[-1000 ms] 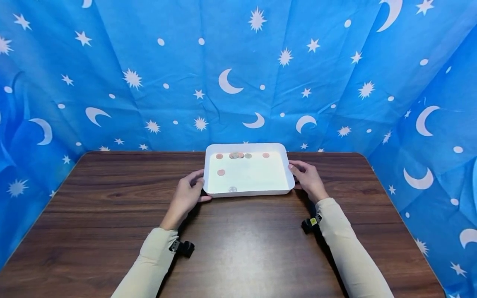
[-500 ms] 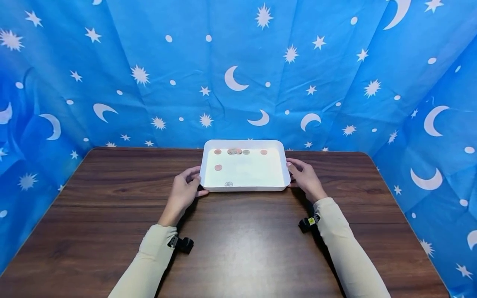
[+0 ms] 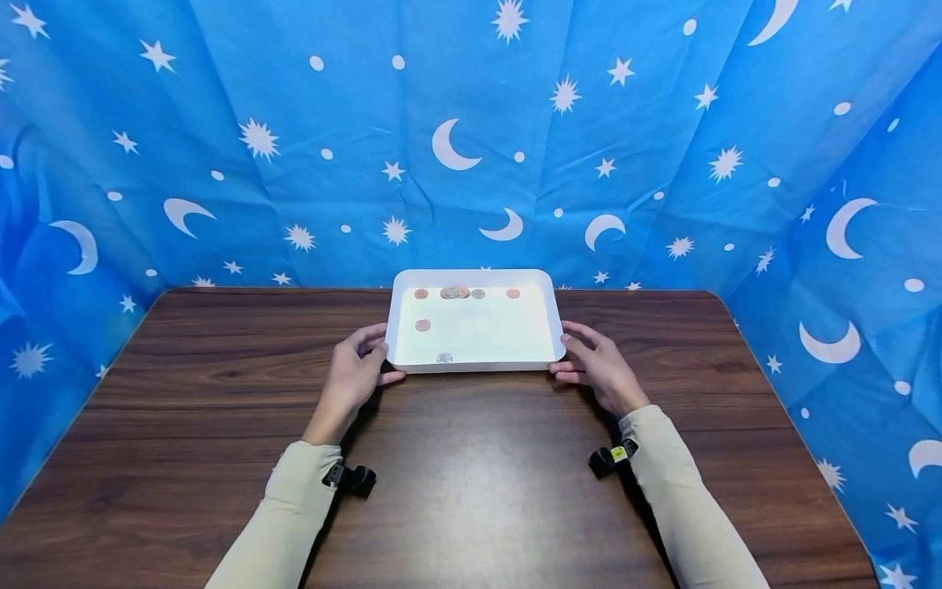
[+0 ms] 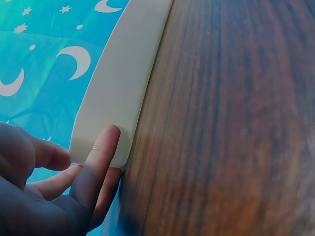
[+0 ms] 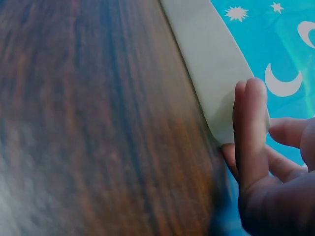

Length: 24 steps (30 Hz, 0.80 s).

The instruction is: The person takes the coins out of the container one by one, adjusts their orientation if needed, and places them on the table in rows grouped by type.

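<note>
White tray point(image 3: 486, 339) of loose coins point(image 3: 423, 325), held at both near corners

Nearest you was the dark wood-grain table point(image 3: 471, 499), then your cream left sleeve point(image 3: 283, 507) and right sleeve point(image 3: 680, 491), each with a small black wrist camera, left one point(image 3: 358, 481) and right one point(image 3: 603, 462).

The tray sat toward the table's far side, near its middle, long wall facing you. Judging by the thin smooth walls, it was probably light, fairly stiff plastic, not very fragile, maybe a bit slick. The short ends near the corners looked like the right hold: two-sided, level. The coins were hard and loose, so any tilt would likely have slid them. Couldn't tell whether the tray's underside touched the table.

Your left hand point(image 3: 352, 368) gripped the near left corner, only part closed: thumb at the side rim, a fairly straight finger against the near wall. Your right hand point(image 3: 602, 366) gripped the near right corner the same loose way, two fingers together across the near wall. No full fist on either.

Inside, near to far: a silvery coin point(image 3: 444, 357) by the near wall, a copper coin point(image 3: 423, 325) left of middle, then a far row with an overlapping cluster point(image 3: 453, 292), a grey coin point(image 3: 477, 294) and single coppers toward both ends.

Behind hung a blue cloth point(image 3: 353, 98) printed with white moons and stars.
</note>
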Each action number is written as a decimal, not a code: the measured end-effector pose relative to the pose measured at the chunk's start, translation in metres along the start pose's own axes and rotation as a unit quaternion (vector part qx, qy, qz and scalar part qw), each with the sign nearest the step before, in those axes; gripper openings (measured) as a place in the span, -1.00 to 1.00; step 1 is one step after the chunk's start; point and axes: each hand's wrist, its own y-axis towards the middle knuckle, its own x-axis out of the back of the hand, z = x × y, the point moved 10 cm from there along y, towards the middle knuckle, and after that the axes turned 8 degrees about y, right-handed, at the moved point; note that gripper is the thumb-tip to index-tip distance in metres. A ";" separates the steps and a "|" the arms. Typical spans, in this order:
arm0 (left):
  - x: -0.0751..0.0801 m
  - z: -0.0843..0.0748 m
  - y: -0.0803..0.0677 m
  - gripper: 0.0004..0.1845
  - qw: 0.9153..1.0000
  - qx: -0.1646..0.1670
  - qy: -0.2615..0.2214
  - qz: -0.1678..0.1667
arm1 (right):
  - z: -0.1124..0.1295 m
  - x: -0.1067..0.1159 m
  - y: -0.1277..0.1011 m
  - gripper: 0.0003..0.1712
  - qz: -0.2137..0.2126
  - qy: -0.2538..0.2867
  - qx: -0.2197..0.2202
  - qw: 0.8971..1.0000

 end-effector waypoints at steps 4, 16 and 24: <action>0.002 0.003 0.001 -0.52 1.000 0.006 -0.001 -0.001 | -0.003 -0.001 0.002 -0.40 0.008 0.047 0.002 0.999; 0.001 0.000 0.006 -0.51 1.000 0.006 0.009 0.011 | -0.002 0.001 0.005 -0.41 0.025 0.084 0.021 0.996; 0.001 0.003 0.007 -0.50 1.000 0.011 0.005 0.017 | -0.004 0.000 0.007 -0.40 0.033 0.085 0.020 0.996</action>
